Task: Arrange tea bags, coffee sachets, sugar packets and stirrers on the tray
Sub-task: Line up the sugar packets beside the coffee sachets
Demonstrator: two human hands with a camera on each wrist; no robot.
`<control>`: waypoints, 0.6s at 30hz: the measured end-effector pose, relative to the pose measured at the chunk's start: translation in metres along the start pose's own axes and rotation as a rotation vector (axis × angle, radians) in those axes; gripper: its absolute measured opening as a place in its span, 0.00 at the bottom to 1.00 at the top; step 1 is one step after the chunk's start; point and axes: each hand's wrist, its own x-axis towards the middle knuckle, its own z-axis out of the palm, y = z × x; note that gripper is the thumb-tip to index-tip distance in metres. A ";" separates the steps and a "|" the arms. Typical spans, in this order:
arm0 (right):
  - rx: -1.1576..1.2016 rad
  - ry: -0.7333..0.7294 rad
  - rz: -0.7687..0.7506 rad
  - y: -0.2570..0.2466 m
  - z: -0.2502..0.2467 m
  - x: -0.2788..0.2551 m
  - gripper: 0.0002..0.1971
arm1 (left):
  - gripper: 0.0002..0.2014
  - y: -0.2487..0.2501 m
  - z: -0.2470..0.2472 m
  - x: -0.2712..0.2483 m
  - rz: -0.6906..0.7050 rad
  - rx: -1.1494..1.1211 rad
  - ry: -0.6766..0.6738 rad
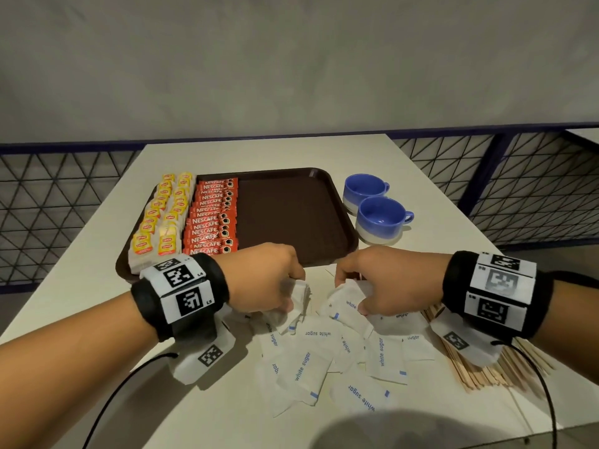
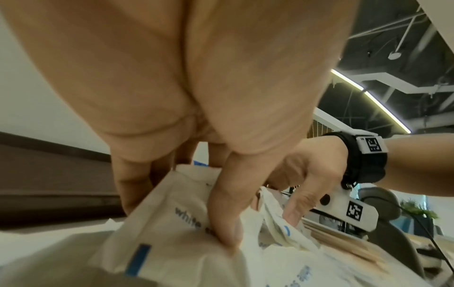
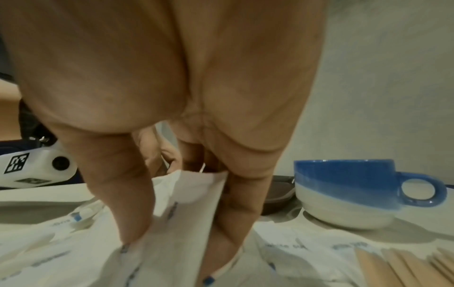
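A brown tray (image 1: 291, 209) lies on the white table, with yellow tea bags (image 1: 162, 215) in two rows at its left and red coffee sachets (image 1: 214, 218) beside them. White sugar packets (image 1: 308, 367) lie scattered on the table in front of the tray. My left hand (image 1: 275, 286) grips a stack of sugar packets (image 2: 172, 223) between thumb and fingers. My right hand (image 1: 366, 286) pinches another sugar packet (image 3: 186, 213) just to the right. Wooden stirrers (image 1: 479, 367) lie in a heap under my right wrist.
Two blue-and-white cups (image 1: 379, 218) stand on the table right of the tray. The tray's right half (image 1: 291, 222) is bare. A wire-mesh railing (image 1: 534, 189) runs behind the table. Cables hang from both wrist cameras.
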 end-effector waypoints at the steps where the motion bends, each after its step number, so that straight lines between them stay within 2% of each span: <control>1: -0.007 0.015 -0.009 0.001 -0.001 -0.002 0.18 | 0.04 -0.002 0.000 -0.003 0.018 -0.053 0.023; 4: 0.048 0.057 0.008 0.005 -0.001 -0.008 0.11 | 0.04 -0.015 -0.003 -0.016 -0.006 -0.258 0.099; 9: 0.214 0.213 0.049 0.012 -0.005 -0.013 0.09 | 0.16 -0.042 -0.012 -0.046 -0.140 -0.450 0.272; 13: 0.314 0.272 0.019 0.006 -0.010 -0.012 0.11 | 0.06 -0.057 -0.008 -0.063 -0.199 -0.365 0.142; 15: 0.349 0.224 -0.037 -0.005 -0.011 -0.010 0.11 | 0.07 -0.058 0.001 -0.063 -0.214 -0.259 0.088; 18: 0.304 0.081 -0.109 -0.025 -0.006 -0.006 0.11 | 0.06 -0.052 0.013 -0.056 -0.117 -0.088 0.047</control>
